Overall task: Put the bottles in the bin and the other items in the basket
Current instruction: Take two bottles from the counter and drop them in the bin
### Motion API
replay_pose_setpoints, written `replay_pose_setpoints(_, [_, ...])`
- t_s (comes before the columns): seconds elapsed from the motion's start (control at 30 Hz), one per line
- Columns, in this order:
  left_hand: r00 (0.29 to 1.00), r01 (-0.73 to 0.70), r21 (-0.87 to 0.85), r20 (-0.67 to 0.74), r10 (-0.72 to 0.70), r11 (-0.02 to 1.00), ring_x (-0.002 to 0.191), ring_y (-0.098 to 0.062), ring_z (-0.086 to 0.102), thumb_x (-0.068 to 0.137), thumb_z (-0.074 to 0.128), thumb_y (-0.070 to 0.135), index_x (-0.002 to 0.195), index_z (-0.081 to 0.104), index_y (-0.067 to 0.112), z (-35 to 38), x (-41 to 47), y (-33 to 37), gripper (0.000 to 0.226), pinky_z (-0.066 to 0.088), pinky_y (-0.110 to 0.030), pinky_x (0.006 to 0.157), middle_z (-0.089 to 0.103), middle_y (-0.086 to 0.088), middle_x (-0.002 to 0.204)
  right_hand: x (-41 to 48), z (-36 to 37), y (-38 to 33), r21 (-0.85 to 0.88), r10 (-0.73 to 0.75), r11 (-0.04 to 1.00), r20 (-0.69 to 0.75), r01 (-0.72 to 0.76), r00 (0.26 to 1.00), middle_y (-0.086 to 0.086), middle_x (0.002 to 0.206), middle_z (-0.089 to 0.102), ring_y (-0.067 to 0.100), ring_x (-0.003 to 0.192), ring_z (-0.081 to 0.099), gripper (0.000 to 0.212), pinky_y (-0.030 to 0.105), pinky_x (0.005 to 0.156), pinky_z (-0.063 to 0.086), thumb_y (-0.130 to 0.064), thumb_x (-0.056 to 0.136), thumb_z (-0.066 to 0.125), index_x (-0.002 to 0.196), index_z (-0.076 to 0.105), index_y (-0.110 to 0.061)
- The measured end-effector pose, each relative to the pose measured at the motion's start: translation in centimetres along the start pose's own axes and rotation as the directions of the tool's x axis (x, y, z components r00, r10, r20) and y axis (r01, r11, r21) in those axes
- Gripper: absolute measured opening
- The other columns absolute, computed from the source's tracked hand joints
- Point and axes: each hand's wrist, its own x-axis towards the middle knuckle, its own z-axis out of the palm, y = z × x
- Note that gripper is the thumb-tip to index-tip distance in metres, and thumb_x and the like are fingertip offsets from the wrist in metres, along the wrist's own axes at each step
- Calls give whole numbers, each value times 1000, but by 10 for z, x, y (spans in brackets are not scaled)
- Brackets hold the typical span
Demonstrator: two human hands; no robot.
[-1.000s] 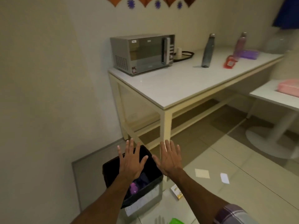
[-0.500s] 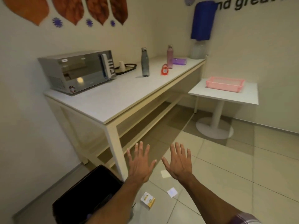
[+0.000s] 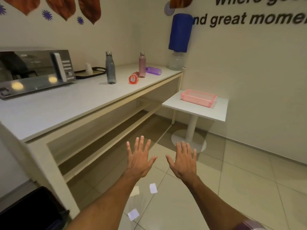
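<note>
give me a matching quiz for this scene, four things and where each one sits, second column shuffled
Things:
1 grey bottle
2 red bottle
3 pink basket
4 black bin

Places:
A on the small white table
B on the floor beside the long table
C upright on the long table
D lying on its side on the long table

Pairs: 1-C; 2-D; 3-A; 4-B

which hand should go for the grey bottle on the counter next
Left, probably. The left hand is on the counter side, with the grey bottle standing up and to its left; the right hand sits farther over toward the pink basket. Both hands are open and empty.
</note>
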Motion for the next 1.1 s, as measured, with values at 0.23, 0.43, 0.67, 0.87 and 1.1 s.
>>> replay_pose_setpoints(0.23, [999, -51, 7, -18, 51, 999, 148, -27, -15, 91, 18, 67, 152, -5, 28, 7, 92, 49, 76, -20, -57, 108, -15, -9, 160, 81, -6, 64, -17, 50, 999, -39, -51, 998, 6, 162, 13, 27, 150, 9, 77, 51, 119, 4, -65, 92, 27, 153, 15, -20])
replay_pose_setpoints(0.43, [997, -70, -11, -32, 69, 998, 147, -26, -16, 92, 19, 67, 152, -5, 28, 30, 193, 67, 75, -21, -56, 107, -16, -8, 160, 175, 17, 98, -52, 55, 997, -34, -57, 998, 7, 162, 13, 28, 150, 9, 78, 53, 119, 7, -64, 92, 31, 153, 13, -19])
replay_pose_setpoints(0.67, [998, -33, -34, -58, 31, 999, 148, -26, -13, 93, 19, 65, 153, -3, 26, 36, 323, 69, 74, -14, -60, 113, -14, -9, 160, 300, 33, 110, -39, 42, 998, -18, -43, 999, 7, 162, 10, 28, 150, 6, 77, 51, 120, 5, -62, 93, 33, 154, 10, -20])
replay_pose_setpoints(0.87, [996, 45, -123, -71, -54, 991, 148, -25, -12, 93, 24, 64, 153, -1, 26, 37, 415, 69, 75, -11, -56, 115, -11, -9, 161, 407, 38, 111, 1, 10, 1000, -40, -10, 999, 8, 162, 12, 28, 150, 8, 76, 51, 120, 4, -61, 93, 36, 153, 13, -20])
replay_pose_setpoints(1.1, [985, 139, -124, -85, -150, 982, 148, -24, -12, 92, 24, 65, 152, -2, 27, 56, 532, 59, 76, -8, -53, 117, -11, -8, 161, 544, 66, 121, 44, -65, 997, -33, 67, 997, 7, 162, 13, 29, 150, 10, 76, 52, 119, 5, -63, 91, 37, 152, 17, -22])
